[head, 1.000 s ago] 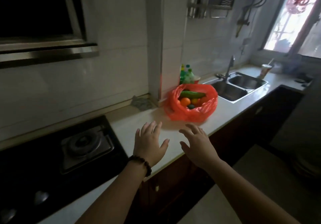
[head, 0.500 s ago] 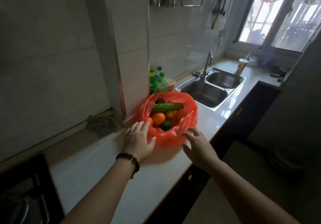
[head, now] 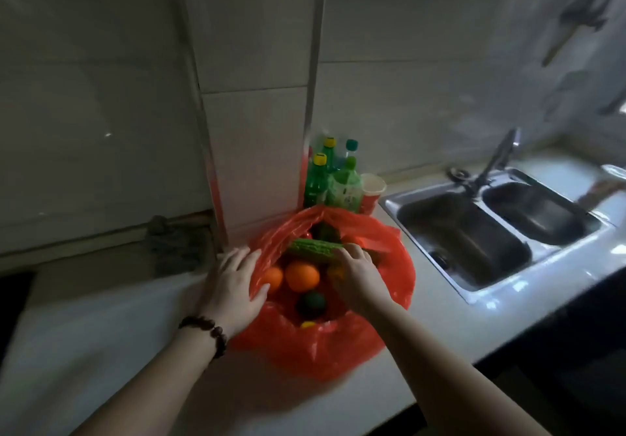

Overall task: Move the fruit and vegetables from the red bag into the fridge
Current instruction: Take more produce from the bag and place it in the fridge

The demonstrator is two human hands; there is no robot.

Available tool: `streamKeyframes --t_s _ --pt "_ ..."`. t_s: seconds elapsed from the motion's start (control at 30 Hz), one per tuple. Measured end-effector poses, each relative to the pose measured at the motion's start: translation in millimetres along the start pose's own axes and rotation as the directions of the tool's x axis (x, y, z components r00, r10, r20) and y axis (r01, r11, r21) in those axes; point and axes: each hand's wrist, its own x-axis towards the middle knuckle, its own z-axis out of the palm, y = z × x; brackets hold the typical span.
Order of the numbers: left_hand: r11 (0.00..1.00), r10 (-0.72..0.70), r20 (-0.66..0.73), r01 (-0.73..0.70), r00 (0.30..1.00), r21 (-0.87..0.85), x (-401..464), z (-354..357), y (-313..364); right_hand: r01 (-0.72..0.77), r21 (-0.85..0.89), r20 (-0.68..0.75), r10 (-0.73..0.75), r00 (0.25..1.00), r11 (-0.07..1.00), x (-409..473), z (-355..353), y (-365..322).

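Red bag [head: 321, 344] open on bench [head: 101, 351], just left of sink [head: 474, 229]. Left hand [head: 230, 286] flat, fingers straight, pressing bag rim; right hand [head: 355, 273] inside bag — fingers curled on green gourd [head: 311, 249].

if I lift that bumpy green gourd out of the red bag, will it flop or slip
The bumpy green gourd looks stiff: it lies straight across the red bag, so it probably won't flop. Its ridged skin should help the right hand hold it. Long as it is, an end grip may let it tilt.
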Motion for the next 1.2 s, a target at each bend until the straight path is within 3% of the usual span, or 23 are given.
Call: streamKeyframes --t_s 0.17,0.33,0.6,0.73,0.8,0.9,1.03,1.1,1.2 --pt "0.969 -0.238 0.040 0.240 0.970 -0.062 23.6 39.4 21.9 0.140 -0.004 0.143 -0.138 0.980 0.990 64.9 12.1 30.4" --pt "0.872 -0.485 0.066 0.488 0.872 -0.041 51.6 60.6 12.9 0.283 -0.052 0.335 -0.250 0.908 0.958 100.2 32.0 45.2" --pt "0.909 -0.417 -0.067 0.417 0.907 -0.001 82.7 44.7 9.0 0.329 -0.026 0.303 -0.306 0.902 0.944 109.2 34.6 59.1" --pt "0.835 -0.529 -0.130 0.488 0.838 -0.252 88.8 31.2 0.0 0.341 0.074 0.316 -0.346 0.883 0.937 106.9 13.7 69.0" --pt "0.810 -0.561 -0.103 0.519 0.821 -0.273 91.9 29.1 -2.1 0.343 0.156 0.294 -0.375 0.879 0.926 103.1 -0.7 76.7" --pt "0.844 -0.514 -0.083 0.486 0.854 -0.226 89.9 31.0 4.5 0.381 0.231 0.217 -0.429 0.877 0.895 97.9 -18.1 86.8" --pt "0.988 -0.146 -0.245 0.129 0.959 -0.083 80.4 47.4 39.5 0.376 0.289 0.129 -0.425 0.896 0.881 97.5 -28.8 87.7" --pt "0.998 -0.054 -0.133 0.049 0.990 -0.039 77.4 57.1 63.8 0.372 0.299 0.106 -0.418 0.902 0.879 97.5 -31.0 85.4" --pt "0.993 -0.079 0.153 0.065 0.985 0.095 75.7 80.9 76.3 0.370 0.304 0.086 -0.412 0.907 0.878 95.7 -32.3 83.9"
